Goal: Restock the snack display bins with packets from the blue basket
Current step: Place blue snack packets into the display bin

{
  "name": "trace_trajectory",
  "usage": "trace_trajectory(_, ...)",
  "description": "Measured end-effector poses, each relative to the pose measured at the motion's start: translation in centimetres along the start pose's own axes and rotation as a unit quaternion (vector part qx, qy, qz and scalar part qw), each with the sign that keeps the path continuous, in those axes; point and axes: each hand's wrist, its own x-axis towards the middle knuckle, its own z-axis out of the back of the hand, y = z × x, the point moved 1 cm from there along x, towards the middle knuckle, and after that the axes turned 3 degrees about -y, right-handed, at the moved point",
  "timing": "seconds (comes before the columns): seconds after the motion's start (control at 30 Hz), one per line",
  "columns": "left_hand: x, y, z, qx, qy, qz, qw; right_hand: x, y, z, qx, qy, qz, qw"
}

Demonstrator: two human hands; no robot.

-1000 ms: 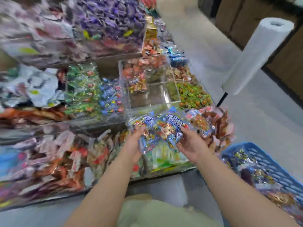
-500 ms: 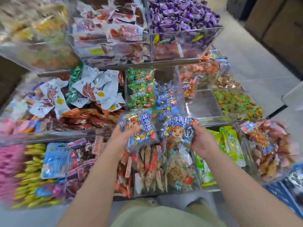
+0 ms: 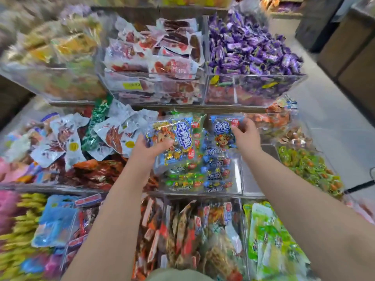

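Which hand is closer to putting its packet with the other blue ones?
Probably the right hand. Its blue packet hangs right above the blue stack. The left hand holds its bigger packet over the green packets instead.

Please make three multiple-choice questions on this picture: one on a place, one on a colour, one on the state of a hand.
1. Where do the purple candies lie? A top right bin; B bottom left bin; C in a hand.
2. Which colour has the packet in the right hand mostly? A blue; B pink; C black.
3. What does the left hand do? A hangs empty; B grips a second packet; C presses a shelf.
Answers: 1 A, they fill that bin; 2 A, its wrapper is blue; 3 B, fingers curl round it.
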Motion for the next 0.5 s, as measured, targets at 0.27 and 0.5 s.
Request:
trace_trajectory(0.27, 4.8, -0.9, -2.1, 0.012, -0.018, 0.005, 1.0, 4.1, -0.7, -6.0, 0.008, 0.021, -0.115, 0.993)
trace_trajectory(0.5, 6.1, 0.5, -2.7, 0.036, 0.005, 0.011, 0.999, 4.3, -1.9, -6.9, -0.071, 0.044, -0.064, 0.994)
